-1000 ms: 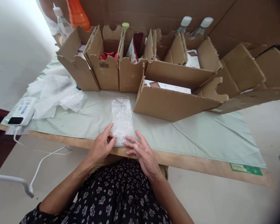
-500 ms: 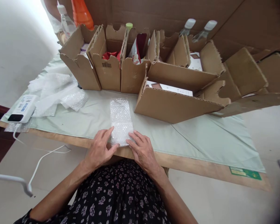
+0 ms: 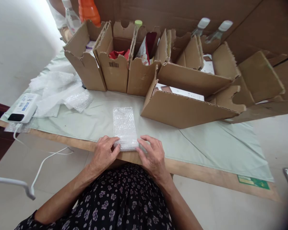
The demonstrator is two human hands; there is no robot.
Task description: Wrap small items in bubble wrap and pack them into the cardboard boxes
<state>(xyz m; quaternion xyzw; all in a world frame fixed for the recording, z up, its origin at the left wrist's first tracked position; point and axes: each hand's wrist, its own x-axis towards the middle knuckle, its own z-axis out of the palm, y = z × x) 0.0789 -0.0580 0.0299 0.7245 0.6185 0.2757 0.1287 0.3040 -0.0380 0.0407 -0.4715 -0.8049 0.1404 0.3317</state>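
Observation:
A strip of clear bubble wrap (image 3: 124, 123) lies flat at the table's front edge. Its near end is folded over into a thicker, whiter band. My left hand (image 3: 106, 149) holds the left end of that band, thumb at the front and index finger behind it. On the opposite side, my right hand (image 3: 153, 155) has its thumb and index finger closed about the band's right end. Whether anything lies inside the fold I cannot tell.
Loose bubble wrap sheets (image 3: 60, 89) are heaped at the left, beside a white device (image 3: 23, 108) with a cable. Several cardboard bins (image 3: 115, 73) line the back, and a long cardboard bin (image 3: 184, 110) juts forward on the right. Bottles stand behind them.
The strip's near end has been rolled or folded away from me, so it looks shorter. My fingers have moved from lying on its sides to gripping the band's two ends.

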